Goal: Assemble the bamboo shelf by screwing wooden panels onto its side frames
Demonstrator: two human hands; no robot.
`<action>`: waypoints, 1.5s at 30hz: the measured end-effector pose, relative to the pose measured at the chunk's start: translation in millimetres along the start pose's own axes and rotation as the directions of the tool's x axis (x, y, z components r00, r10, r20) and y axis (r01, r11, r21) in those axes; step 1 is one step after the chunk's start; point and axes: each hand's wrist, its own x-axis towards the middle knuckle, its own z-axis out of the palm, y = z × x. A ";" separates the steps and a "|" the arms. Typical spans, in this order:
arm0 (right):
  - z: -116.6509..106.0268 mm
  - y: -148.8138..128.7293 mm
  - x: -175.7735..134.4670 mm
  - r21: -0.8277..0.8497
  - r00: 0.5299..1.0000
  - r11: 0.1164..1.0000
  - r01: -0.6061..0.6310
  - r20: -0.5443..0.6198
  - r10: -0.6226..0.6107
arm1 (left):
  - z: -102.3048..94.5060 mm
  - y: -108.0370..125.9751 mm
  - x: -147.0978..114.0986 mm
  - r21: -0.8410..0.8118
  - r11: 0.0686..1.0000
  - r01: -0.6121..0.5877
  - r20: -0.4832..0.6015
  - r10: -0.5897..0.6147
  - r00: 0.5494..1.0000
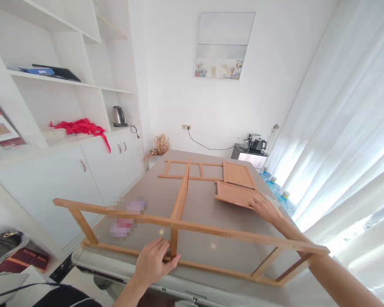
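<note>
Clasping the near frame (208, 229) at the table (205, 204) edge in left hand (154, 261), pinching a panel (235, 194) farther back in right hand (265, 209), with board (181, 196) seemingly fitted but panel and far frame (239, 174) apparently unjoined.

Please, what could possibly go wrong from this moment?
The wooden frame stands close to the near edge of the table; if the left hand lets go, it might tip or slip off. The right hand reaches past the frame's right end to the wooden panel, so that forearm could perhaps bump the frame.
</note>
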 end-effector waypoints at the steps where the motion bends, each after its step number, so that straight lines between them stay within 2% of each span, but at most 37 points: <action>1: -8.6 2.2 -0.8 -0.024 1.000 1.000 0.001 0.008 0.000 | -0.7 -0.2 0.2 0.003 1.000 0.000 0.012 0.000 1.000; 5: -48.4 13.3 -8.8 -0.108 0.999 0.993 -0.039 0.018 0.042 | -1.3 -1.0 0.8 -0.010 1.000 0.025 0.043 -0.025 0.999; 10: -114.9 14.1 -29.8 -0.163 0.993 0.983 -0.083 -0.091 0.069 | -6.4 0.2 4.0 -0.077 0.996 0.053 0.130 -0.043 0.991; 14: -164.0 5.3 -42.0 -0.119 0.983 0.987 -0.112 -0.161 0.092 | -15.1 1.6 8.1 -0.126 0.988 0.084 0.219 -0.054 0.974; 18: -189.5 3.2 -39.1 -0.024 0.967 0.979 -0.201 -0.167 0.194 | -24.7 1.9 10.9 -0.142 0.985 0.099 0.285 -0.055 0.957; 24: -181.4 7.8 -26.7 0.164 0.961 0.950 -0.264 -0.045 0.275 | -31.9 0.7 10.3 -0.204 0.968 0.144 0.351 -0.065 0.934; 30: -161.6 11.8 -9.9 0.229 0.948 0.920 -0.318 0.048 0.315 | -37.7 -0.7 10.7 -0.235 0.959 0.157 0.347 -0.068 0.935; 37: -151.9 6.4 6.3 0.186 0.903 0.885 -0.427 0.144 0.405 | -45.2 1.3 14.2 -0.184 0.972 0.147 0.382 -0.067 0.922; 42: -141.8 -4.3 3.4 0.101 0.872 0.871 -0.481 0.158 0.463 | -55.8 3.0 15.0 -0.124 0.985 0.121 0.404 -0.061 0.913; 45: -136.8 -9.5 -0.6 0.088 0.857 0.858 -0.505 0.166 0.488 | -64.2 1.9 13.4 -0.079 0.994 0.076 0.370 -0.041 0.928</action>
